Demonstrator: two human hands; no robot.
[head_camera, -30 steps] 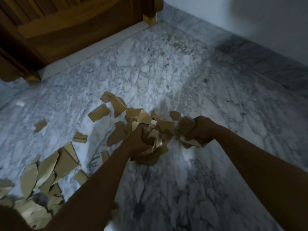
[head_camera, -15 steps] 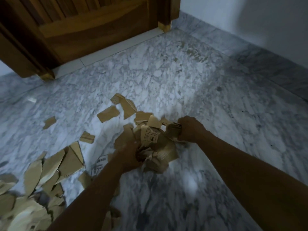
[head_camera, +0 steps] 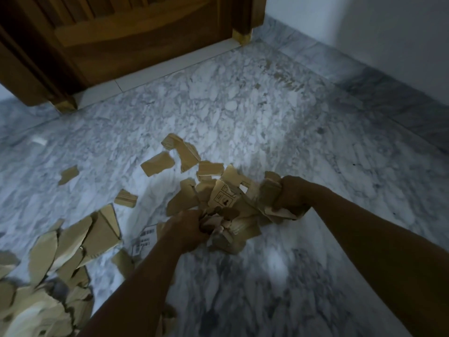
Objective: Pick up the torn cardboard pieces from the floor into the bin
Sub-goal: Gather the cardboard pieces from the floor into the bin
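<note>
**Gathering cardboard scraps, no bin in shot**

Both hands are clenched on one crumpled wad [head_camera: 226, 203]. The left hand [head_camera: 184, 229] grips its near lower edge and the right hand [head_camera: 291, 198] its far right end, so it runs slantwise between them. Stuff's stiff, tan, ragged-edged, one bit printed. Loose scraps [head_camera: 158, 163] lie just beyond and leftward on the glossy marble floor [head_camera: 243, 105]. A bigger heap [head_camera: 73, 242] sits lower left, nearer the left hand.

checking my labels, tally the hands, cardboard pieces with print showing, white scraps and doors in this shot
hands: 2 (left hand, right hand, both gripping torn cardboard)
cardboard pieces with print showing: 2 (symbols piece, barcode piece)
white scrap: 1
wooden door: 1
total: 6
</note>
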